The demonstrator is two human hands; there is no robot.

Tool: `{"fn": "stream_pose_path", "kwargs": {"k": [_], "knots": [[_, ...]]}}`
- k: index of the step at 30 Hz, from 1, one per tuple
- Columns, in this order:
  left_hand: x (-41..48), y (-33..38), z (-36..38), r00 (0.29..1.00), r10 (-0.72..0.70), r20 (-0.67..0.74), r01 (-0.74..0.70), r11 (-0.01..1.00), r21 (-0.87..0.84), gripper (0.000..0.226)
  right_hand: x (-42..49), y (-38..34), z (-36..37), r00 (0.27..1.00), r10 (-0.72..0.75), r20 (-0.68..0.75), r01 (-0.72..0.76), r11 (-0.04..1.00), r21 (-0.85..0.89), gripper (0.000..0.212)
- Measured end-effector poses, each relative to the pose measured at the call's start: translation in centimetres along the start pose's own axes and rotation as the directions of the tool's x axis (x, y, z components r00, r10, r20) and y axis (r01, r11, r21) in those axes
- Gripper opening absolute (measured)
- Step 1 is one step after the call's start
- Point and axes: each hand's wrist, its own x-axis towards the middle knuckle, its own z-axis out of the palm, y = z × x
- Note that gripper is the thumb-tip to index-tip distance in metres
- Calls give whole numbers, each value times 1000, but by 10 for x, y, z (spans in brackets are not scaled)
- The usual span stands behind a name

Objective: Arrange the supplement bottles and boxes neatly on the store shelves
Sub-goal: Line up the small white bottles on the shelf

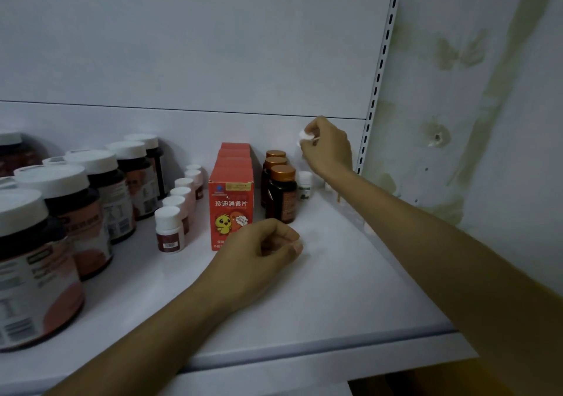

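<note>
Left hand (259, 252) curled empty over shelf (335, 289) — right fingers (313, 127) pinch white bottle (304, 136) by upright (367, 139).

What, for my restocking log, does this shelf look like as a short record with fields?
Shelf: white shelf, stock in rows running front to back
Far left: large dark jars with white lids
Next: small white-capped bottles, one row
Middle: red boxes, one row
Next: brown bottles with copper caps, one row
Right hand: raised near the back panel, pinching the held white bottle at its top
Below it: standing white bottle
Left hand: fingers curled, before the front red box, nothing visible in its grip
</note>
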Motion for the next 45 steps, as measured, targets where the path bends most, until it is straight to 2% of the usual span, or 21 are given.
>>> {"fn": "stream_pose_path", "kwargs": {"k": [2,3,4,6,7,9,11,14,16,21,24,27,30,33,35,37,40,43,45], "knots": [[-1,1,0,1000,-12,-7,12,1000,-7,14,-13,-17,-23,995,27,-94,-11,985,173,15],[-2,1,0,1000,-17,-9,17,1000,-25,18,-23,-25,-35,990,88,-111,-50,949,313,15],[-3,1,0,1000,-19,-6,18,998,-59,24,-37,-33,-49,981,178,-71,-121,865,487,16],[-4,1,-1,1000,-21,14,23,987,-156,42,-70,-40,-75,947,284,148,-297,608,736,17],[-4,3,-2,999,-23,37,30,978,-206,52,-87,-40,-85,926,280,254,-370,533,761,16],[-6,8,-3,994,-24,103,49,967,-250,65,-118,-34,-95,893,243,380,-451,485,750,14],[-8,15,-3,989,-15,149,53,966,-254,58,-138,-26,-97,873,241,425,-488,467,738,13],[-12,20,-2,991,-5,135,43,960,-278,35,-153,-17,-96,843,255,473,-537,422,730,12],[-12,19,-1,992,-1,125,36,958,-286,26,-157,-13,-96,836,244,492,-548,427,719,14],[-11,16,1,995,-3,99,35,947,-319,19,-160,-14,-95,832,165,530,-524,547,653,27],[-10,15,1,990,-26,137,69,945,-320,19,-160,-12,-94,836,139,531,-506,571,647,23],[-8,11,1,990,-2,138,41,959,-282,23,-160,-12,-93,846,135,517,-485,599,638,17],[-5,8,1,993,43,114,-17,974,-225,31,-161,-14,-92,852,153,501,-480,610,630,33],[-4,6,1,991,99,87,-79,974,-212,36,-160,-14,-91,857,155,491,-471,622,625,58],[-4,5,1,987,133,84,-114,973,-202,37,-160,-14,-91,856,157,493,-471,630,618,66],[-5,5,1,982,160,100,-140,973,-182,38,-160,-14,-91,847,166,505,-489,615,619,56],[-5,6,2,979,172,111,-149,971,-186,29,-160,-14,-90,839,189,510,-508,608,610,26],[-7,11,2,987,107,117,-76,967,-243,18,-160,-16,-90,848,144,510,-483,607,631,28],[-8,13,2,991,69,116,-39,968,-248,34,-160,-17,-90,850,112,515,-465,620,632,31]]}}
